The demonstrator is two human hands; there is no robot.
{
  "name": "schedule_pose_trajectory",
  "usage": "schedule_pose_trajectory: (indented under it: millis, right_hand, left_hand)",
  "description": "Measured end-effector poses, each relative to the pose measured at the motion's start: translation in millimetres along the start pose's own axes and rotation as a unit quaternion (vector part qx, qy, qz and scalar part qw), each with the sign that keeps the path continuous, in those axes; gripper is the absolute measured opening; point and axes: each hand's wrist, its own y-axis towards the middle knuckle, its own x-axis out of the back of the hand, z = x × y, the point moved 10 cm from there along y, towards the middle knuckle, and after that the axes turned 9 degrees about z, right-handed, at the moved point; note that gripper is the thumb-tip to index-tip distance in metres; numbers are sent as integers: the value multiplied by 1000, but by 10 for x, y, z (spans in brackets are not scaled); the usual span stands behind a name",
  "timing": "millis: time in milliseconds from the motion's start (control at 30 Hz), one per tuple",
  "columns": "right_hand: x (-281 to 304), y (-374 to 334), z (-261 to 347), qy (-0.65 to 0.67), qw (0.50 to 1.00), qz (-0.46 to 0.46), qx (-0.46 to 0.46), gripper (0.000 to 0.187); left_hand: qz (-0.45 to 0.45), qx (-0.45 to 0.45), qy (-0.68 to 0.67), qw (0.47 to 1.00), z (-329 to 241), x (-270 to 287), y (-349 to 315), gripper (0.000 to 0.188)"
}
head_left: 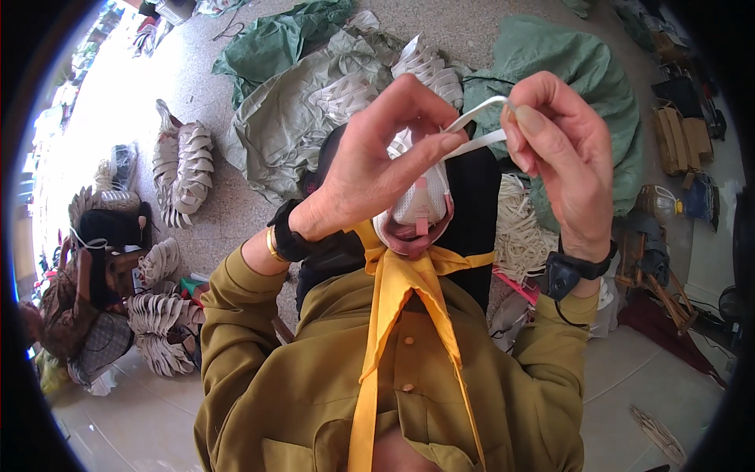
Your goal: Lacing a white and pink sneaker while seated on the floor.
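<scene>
A flat white shoelace [475, 116] is stretched in a loop between my hands. My left hand [385, 157] pinches it between thumb and forefinger, and my right hand [568, 140] grips its other end with bent fingers. Below them a white and pink shoe [421, 206] rests in my lap, its pink collar toward me. My left hand and wrist hide part of the shoe. Beside my right forearm lies a loose heap of white laces [523, 236].
Nested stacks of pale shoe parts [193, 169] lie on the speckled floor to the left. Green sacks [566, 71] spread ahead, with more pale shoe parts [346, 94] on a lighter cloth. At far left another person's arm [82, 279] shows. A maroon umbrella [668, 334] lies at right.
</scene>
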Motion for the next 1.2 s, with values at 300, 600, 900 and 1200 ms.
schedule_pose_trajectory:
  millis: [300,600,900,1200]
  right_hand:
    - [-26,1,81,71,996,-31,43,13]
    - [186,25,-42,19,993,-106,42,16]
    - [140,74,-313,-4,997,-79,7,17]
    - [75,119,-313,-46,996,-65,34,11]
  left_hand:
    - [32,52,-117,991,-132,-56,128,14]
    - [31,93,-202,974,60,-202,146,9]
    - [-6,125,-258,958,213,-97,126,9]
    - [26,73,4,997,227,-33,124,22]
